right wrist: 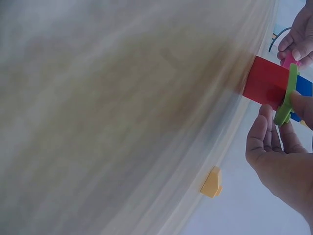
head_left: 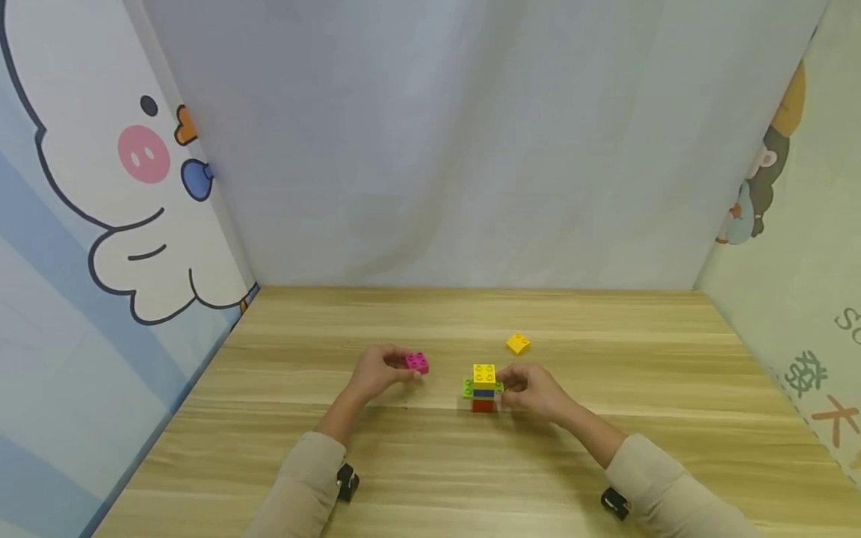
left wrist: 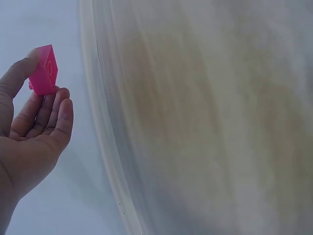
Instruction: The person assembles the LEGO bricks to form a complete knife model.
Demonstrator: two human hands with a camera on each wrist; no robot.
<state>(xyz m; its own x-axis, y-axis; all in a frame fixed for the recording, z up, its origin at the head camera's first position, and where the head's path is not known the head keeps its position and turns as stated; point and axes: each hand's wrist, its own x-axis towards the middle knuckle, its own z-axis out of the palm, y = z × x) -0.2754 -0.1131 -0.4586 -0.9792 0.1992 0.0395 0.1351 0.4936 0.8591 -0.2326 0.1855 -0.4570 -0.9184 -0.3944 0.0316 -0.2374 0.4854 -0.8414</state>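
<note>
My left hand (head_left: 375, 371) pinches a magenta toy building brick (head_left: 418, 363) with studs between thumb and fingertips. In the left wrist view the same brick (left wrist: 44, 73) shows an open underside, the thumb lying on one face. To its right on the table stands an upright stack: a red brick (head_left: 482, 406) at the bottom, a thin green plate (head_left: 468, 388) sticking out on both sides, a blue brick (head_left: 483, 393) and a yellow brick (head_left: 483, 373) on top. My right hand (head_left: 538, 392) grips the green plate's right end, thumb against it in the right wrist view.
Behind the stack lies a loose yellow piece (head_left: 518, 344) with two studs visible. The wooden table (head_left: 323, 321) ends at a pale curtain (head_left: 437, 149), and printed panels rise at both sides. Dark wrist devices (head_left: 347, 483) sit by both sleeves.
</note>
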